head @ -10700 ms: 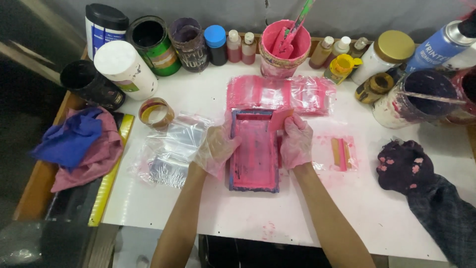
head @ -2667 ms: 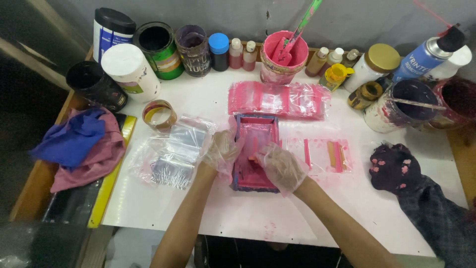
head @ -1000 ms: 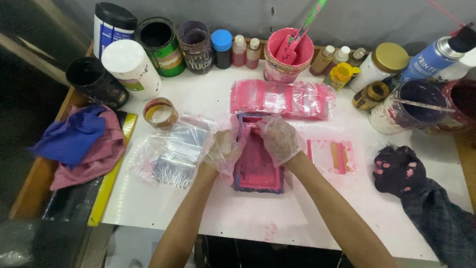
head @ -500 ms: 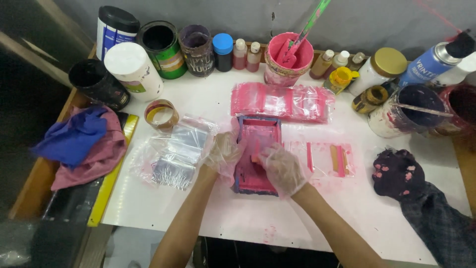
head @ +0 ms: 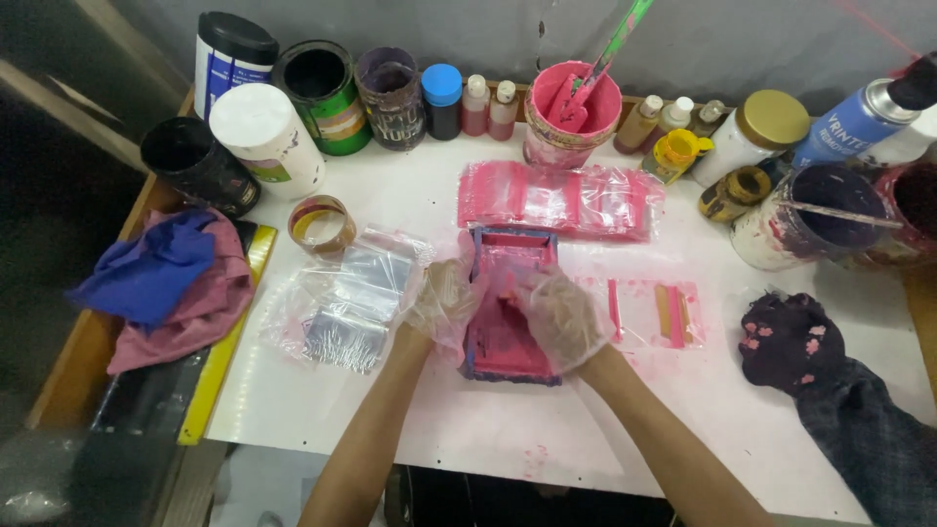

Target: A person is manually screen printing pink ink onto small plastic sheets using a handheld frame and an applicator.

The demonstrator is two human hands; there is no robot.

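Hiding frame (head: 509, 298) middle, perhaps: gloved hands (head: 561, 314)

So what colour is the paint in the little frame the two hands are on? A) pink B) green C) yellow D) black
A: the left hand and the right hand, both in thin clear gloves, rest on the small frame, and its inside is smeared all over with pink paint.
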